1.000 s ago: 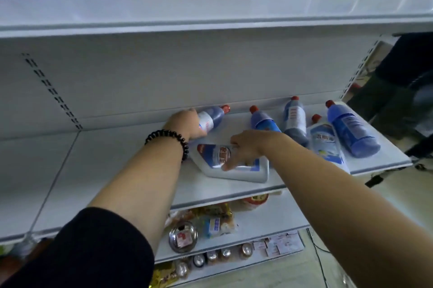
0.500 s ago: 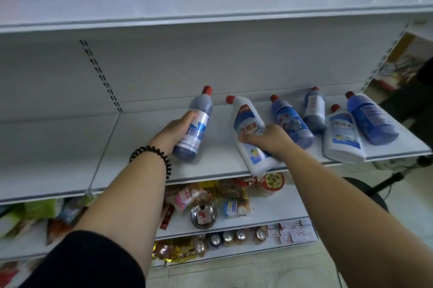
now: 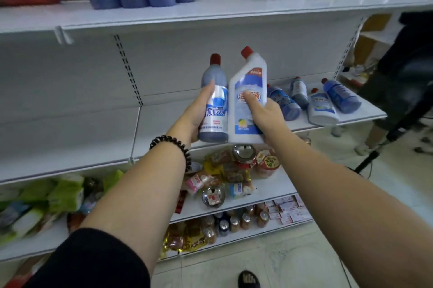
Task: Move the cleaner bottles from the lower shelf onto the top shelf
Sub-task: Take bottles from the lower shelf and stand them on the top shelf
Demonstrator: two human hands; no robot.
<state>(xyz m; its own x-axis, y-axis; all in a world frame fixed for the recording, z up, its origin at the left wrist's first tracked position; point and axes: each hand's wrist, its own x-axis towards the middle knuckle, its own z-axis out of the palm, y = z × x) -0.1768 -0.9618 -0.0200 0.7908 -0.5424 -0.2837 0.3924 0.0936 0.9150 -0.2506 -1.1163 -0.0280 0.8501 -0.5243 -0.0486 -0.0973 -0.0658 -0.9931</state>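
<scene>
The blue bottle (image 3: 215, 76) and the white bottle (image 3: 248, 76) are upright and touching in the air before the lower shelf (image 3: 93, 137), below the top shelf (image 3: 234, 9). The left hand (image 3: 196, 116) curls its fingers round the blue one, the right hand (image 3: 264, 114) round the white. Four more bottles (image 3: 322, 109) lie on the lower shelf.

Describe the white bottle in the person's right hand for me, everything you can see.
The white bottle looks like opaque plastic, with a slanted neck and a closed red cap. Its front bears a blue-and-white label with printed characters. It is held nearly upright in the air before the lower shelf. The right hand grips its lower half, thumb across the label. The blue-grey bottle in the left hand is close beside it.
</scene>
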